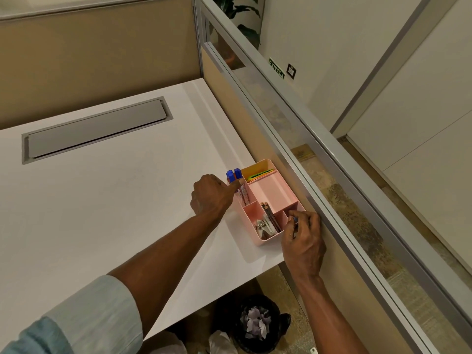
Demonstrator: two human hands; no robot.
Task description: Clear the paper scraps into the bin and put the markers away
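Note:
A pink desk organizer [271,189] stands at the white desk's right edge, against the partition. Two blue-capped markers [238,174] stand upright in its far-left compartment. My left hand [210,195] pinches them at their barrels. My right hand [304,235] is at the organizer's near-right corner, fingers closed on a small blue-tipped pen or marker [295,219] that is mostly hidden. Under the desk edge, a black bin [277,335] holds crumpled paper scraps [255,324].
Pencils [268,213], metal clips [263,226] and coloured sticky notes [260,174] fill other organizer compartments. A grey cable hatch [97,129] lies in the desk [102,213]. A glass-topped partition [293,139] borders the desk on the right.

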